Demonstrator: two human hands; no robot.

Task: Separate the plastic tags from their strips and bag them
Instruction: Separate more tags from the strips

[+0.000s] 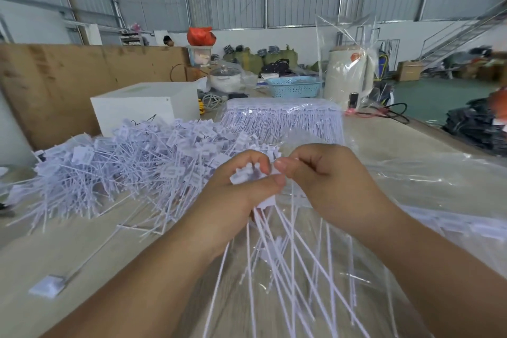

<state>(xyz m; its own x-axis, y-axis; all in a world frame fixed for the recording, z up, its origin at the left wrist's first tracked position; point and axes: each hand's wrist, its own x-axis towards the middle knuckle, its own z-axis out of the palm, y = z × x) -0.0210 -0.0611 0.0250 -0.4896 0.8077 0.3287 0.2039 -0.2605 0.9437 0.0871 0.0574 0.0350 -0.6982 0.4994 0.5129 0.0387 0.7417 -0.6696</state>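
My left hand (241, 186) grips a bunch of white plastic tags (247, 175) by their flat heads, and their long thin tails (288, 250) fan down toward me. My right hand (321, 173) meets it at the top, thumb and fingers pinching the same bunch. A big loose heap of separated tags (123, 162) lies on the table to the left. A stacked block of tags still on their strips (282, 118) sits behind my hands. A clear plastic bag (411, 186) spreads flat under and to the right of my hands. One single tag (49, 287) lies alone at the near left.
A white box (137, 107) stands behind the heap, with a brown board wall (68, 77) at the left. Further back are a blue basket (295, 86), a white pot (223, 78), a cream appliance (348, 77) in clear wrap, and black cables (389, 112).
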